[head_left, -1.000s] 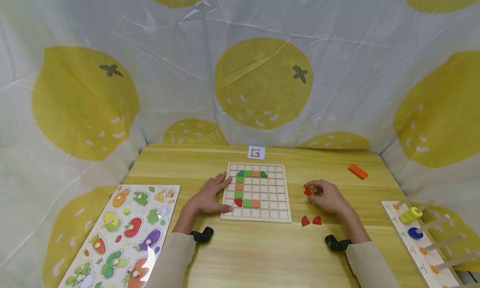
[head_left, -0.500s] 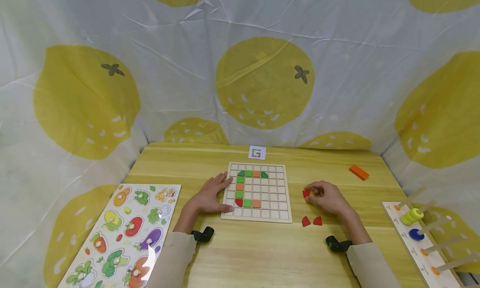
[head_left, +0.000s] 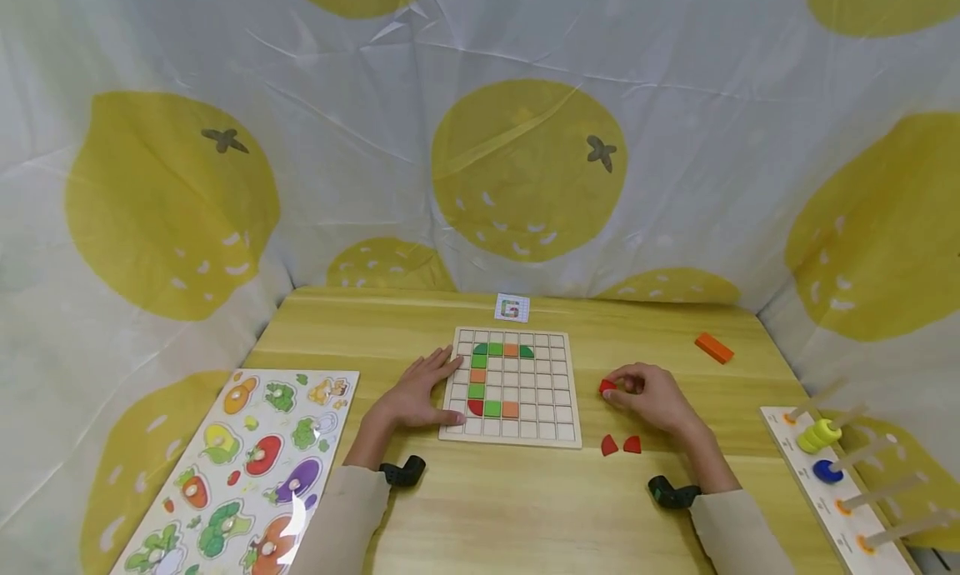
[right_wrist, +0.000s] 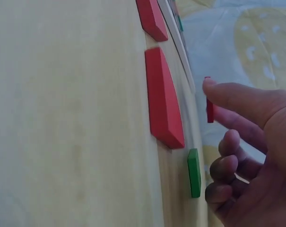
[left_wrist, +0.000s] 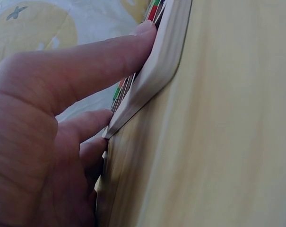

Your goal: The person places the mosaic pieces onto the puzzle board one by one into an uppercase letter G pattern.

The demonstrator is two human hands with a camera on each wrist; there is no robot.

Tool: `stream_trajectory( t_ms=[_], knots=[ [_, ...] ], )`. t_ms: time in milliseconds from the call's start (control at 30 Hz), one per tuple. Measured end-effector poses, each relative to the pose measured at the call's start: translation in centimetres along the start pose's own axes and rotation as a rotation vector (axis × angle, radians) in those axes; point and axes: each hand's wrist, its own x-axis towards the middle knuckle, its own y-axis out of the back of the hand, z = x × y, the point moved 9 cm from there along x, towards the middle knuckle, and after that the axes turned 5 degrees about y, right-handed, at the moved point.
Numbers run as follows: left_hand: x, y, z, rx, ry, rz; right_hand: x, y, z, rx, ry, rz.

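A wooden grid board (head_left: pixel 557 392) lies mid-table with green, orange and red tiles in its left columns. My left hand (head_left: pixel 431 383) rests flat against the board's left edge, fingers straight. In the left wrist view its fingers (left_wrist: pixel 109 56) lie along the board's rim (left_wrist: pixel 164 61). Right of the board, my right hand (head_left: pixel 613 390) pinches a small red piece (head_left: pixel 604 385) just above the table. The right wrist view shows this red piece (right_wrist: pixel 209 106) between thumb and fingertip. Two red quarter-round pieces (head_left: pixel 609 446) (head_left: pixel 633 445) lie on the table near that hand.
A small pattern card (head_left: pixel 512 308) sits behind the board and an orange block (head_left: pixel 713 347) at the far right. A vegetable peg puzzle (head_left: pixel 247 467) fills the left front, a ring-stacking board (head_left: pixel 832 475) the right edge. A green tile (right_wrist: pixel 194 172) lies by my right hand.
My right hand has edged slightly left toward the board with the red piece pinched in it. The left hand has stayed on the board's edge.
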Motion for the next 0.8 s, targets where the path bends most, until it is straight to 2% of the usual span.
stream_trajectory(
  t_ms=[367, 800],
  knots=[
    [0.3, 0.0, -0.1, 0.012, 0.014, -0.007, 0.6, -1.7, -4.4, 0.056, 0.096, -0.03],
    [0.4, 0.0, -0.2, 0.008, 0.019, -0.009, 1.6, -5.8, -7.5, 0.097, 0.111, -0.143]
  ],
)
